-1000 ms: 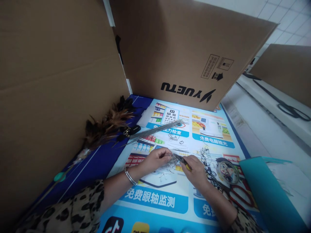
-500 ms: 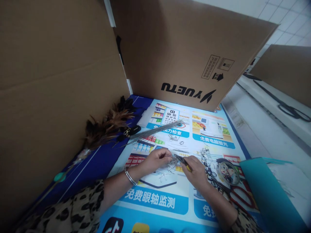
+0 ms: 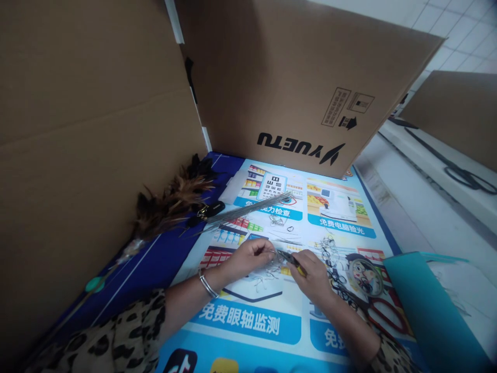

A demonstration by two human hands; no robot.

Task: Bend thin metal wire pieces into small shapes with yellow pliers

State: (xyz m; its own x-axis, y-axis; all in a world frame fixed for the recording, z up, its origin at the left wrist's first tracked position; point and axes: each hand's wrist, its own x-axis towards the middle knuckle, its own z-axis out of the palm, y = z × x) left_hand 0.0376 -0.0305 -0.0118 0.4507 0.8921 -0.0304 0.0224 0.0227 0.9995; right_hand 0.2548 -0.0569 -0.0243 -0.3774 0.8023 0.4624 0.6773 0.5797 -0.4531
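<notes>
My left hand (image 3: 254, 257), with a silver bangle (image 3: 208, 284) at the wrist, pinches a thin wire piece at mid-table; its exact shape is too small to make out. My right hand (image 3: 312, 274) is closed round pliers (image 3: 297, 264) with black jaws and yellow-and-black handles. The jaw tips meet the wire right at my left fingertips. Bent wire bits (image 3: 267, 280) lie on the printed mat below the hands. Beyond them rests a bundle of straight wires (image 3: 252, 208), and a heap of small wire loops (image 3: 328, 248) lies right of the pliers.
Cardboard panels (image 3: 272, 77) stand at the left and back. A feather duster (image 3: 171, 199) and a black key fob (image 3: 213, 208) lie at left. To the right are a roll of tape (image 3: 365, 274), red-handled scissors (image 3: 388, 315) and a teal box (image 3: 430, 311).
The pliers have tilted slightly and their jaws have come closer to my left fingertips. Both hands otherwise stay in nearly the same place.
</notes>
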